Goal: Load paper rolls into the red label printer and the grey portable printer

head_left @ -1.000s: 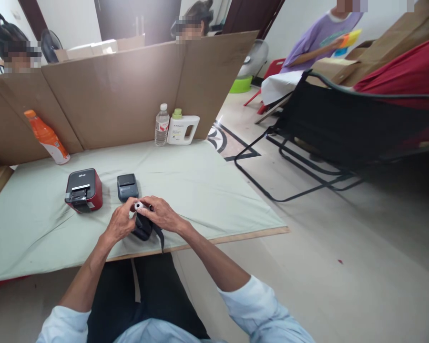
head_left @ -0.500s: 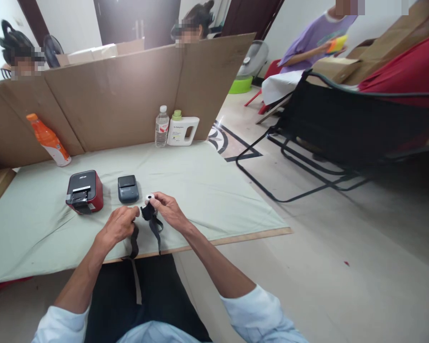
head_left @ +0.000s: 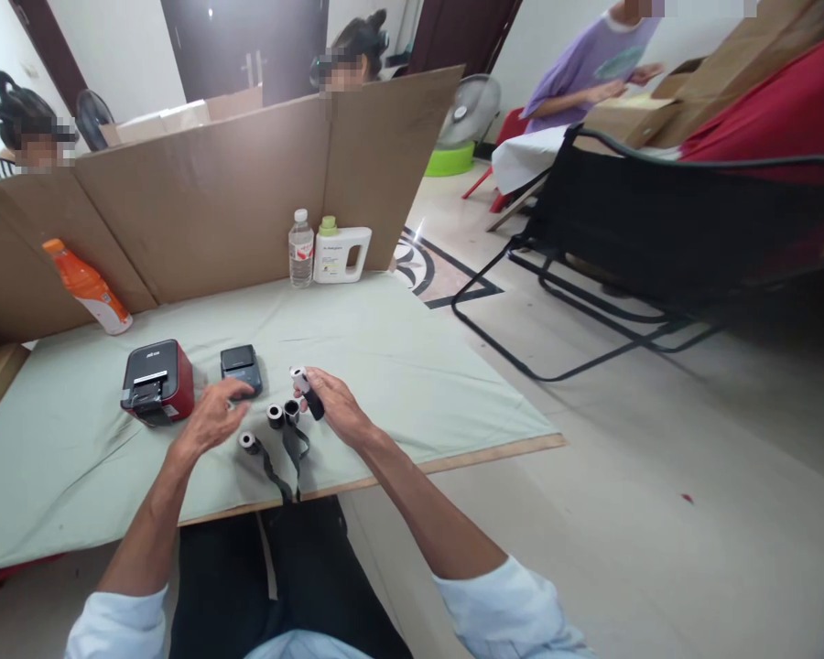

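My right hand (head_left: 333, 403) grips a small black roll (head_left: 313, 403) whose pale core end faces up, just above the table. To its left my left hand (head_left: 214, 414) is open, fingers spread. Its fingertips come close to the small dark portable printer (head_left: 239, 359) and partly cover its lower edge; whether they touch it I cannot tell. Between the hands, a roll with a pale core (head_left: 276, 416) stands on the cloth against a second roll (head_left: 292, 412). A third roll (head_left: 249, 443) lies nearer to me. Dark strips (head_left: 275, 476) trail from the rolls toward the table edge.
Left of the small printer sits a red and black label printer (head_left: 157, 384). Along the cardboard partition (head_left: 226, 192) stand an orange bottle (head_left: 89, 288), a water bottle (head_left: 300, 252) and a white jug (head_left: 343, 256). A black folding chair (head_left: 632, 220) is on the right. Other people are behind.
The hands have moved apart, the left one opening and shifting left toward the small printer. Several rolls now show on the cloth between them. The right hand still holds a roll.
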### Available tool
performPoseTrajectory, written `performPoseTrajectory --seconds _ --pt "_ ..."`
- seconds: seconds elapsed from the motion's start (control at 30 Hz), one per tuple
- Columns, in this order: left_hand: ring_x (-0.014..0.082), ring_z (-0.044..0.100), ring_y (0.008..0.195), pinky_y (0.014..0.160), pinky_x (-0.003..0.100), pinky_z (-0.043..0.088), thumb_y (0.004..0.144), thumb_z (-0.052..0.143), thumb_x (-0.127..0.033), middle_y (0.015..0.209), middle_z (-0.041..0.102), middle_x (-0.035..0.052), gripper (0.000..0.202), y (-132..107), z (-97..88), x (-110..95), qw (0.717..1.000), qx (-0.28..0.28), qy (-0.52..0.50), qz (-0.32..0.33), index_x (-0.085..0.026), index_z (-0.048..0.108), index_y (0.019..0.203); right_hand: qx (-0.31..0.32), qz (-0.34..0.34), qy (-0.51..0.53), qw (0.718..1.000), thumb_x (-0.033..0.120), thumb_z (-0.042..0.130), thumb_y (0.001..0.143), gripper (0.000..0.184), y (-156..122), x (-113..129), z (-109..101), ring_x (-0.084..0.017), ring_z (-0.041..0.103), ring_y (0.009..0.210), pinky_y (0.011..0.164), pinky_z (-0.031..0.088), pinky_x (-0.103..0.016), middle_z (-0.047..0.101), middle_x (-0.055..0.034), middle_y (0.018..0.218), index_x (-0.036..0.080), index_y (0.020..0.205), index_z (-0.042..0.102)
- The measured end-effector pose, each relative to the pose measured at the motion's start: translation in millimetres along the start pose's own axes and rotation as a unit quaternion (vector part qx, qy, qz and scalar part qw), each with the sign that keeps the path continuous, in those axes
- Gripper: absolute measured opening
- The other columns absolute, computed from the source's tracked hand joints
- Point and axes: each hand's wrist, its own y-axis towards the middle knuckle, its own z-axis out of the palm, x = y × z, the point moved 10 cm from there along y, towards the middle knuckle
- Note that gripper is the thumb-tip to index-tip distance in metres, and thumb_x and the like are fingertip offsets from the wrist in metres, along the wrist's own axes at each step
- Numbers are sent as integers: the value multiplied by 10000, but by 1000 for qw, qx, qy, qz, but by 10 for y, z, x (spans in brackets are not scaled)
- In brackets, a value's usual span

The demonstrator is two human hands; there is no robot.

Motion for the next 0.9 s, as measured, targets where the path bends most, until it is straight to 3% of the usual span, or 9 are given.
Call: performPoseTrajectory --seconds 0.1,0.2,0.27,0.47,0.7,0.8,0.9 --pt "274 679 1083 1022 430 541 838 597 -165 1119 736 109 252 189 -240 420 991 -117 57 -41 -202 750 1035 5 7 10 1000 717 737 790 605 29 -14 6 -156 594 747 658 501 -273 665 -27 878 194 1093 713" --pt "301 663 1120 1059 479 526 814 663 -208 1140 712 123 214 346 -183 772 986 -128 79 -72 -204 758 1006 6 -7 14 1000 648 795 772 558 81 26 12 -158 625 819 715 507 -270 699 -34 940 195 1085 707" --pt "305 656 1146 1072 482 522 804 703 -244 1179 703 121 239 406 -108 898 987 -125 69 -70 -212 763 1033 12 -19 9 1000 618 806 774 519 127 68 30 -156 623 814 700 505 -268 707 -35 943 193 1054 703" --pt "311 635 1209 1114 498 498 793 722 -233 1237 698 118 343 486 -28 1081 986 -151 25 -68 -219 742 1136 46 -24 -18 998 596 816 763 486 330 94 186 -148 602 732 562 465 -241 704 -20 892 204 1032 717" --pt "282 633 1247 1102 449 508 800 709 -240 1374 656 129 496 609 43 1296 981 -143 -77 -110 -190 666 1290 56 -22 -57 997 570 868 698 481 533 -10 256 -138 586 693 586 489 -255 705 -18 848 183 945 722" --pt "261 677 1116 1029 427 537 851 698 -338 1345 672 135 454 610 0 1308 977 -154 -86 -119 -188 661 1278 55 -20 -77 995 567 860 707 475 560 -35 232 -139 589 701 601 488 -257 715 -22 858 177 946 732" --pt "219 687 921 912 385 555 887 672 -441 1178 726 106 371 625 -74 1337 966 -186 -101 -149 -198 672 1167 64 -26 -109 992 560 823 747 456 602 -48 265 -151 595 726 623 486 -269 727 -31 895 182 990 749"
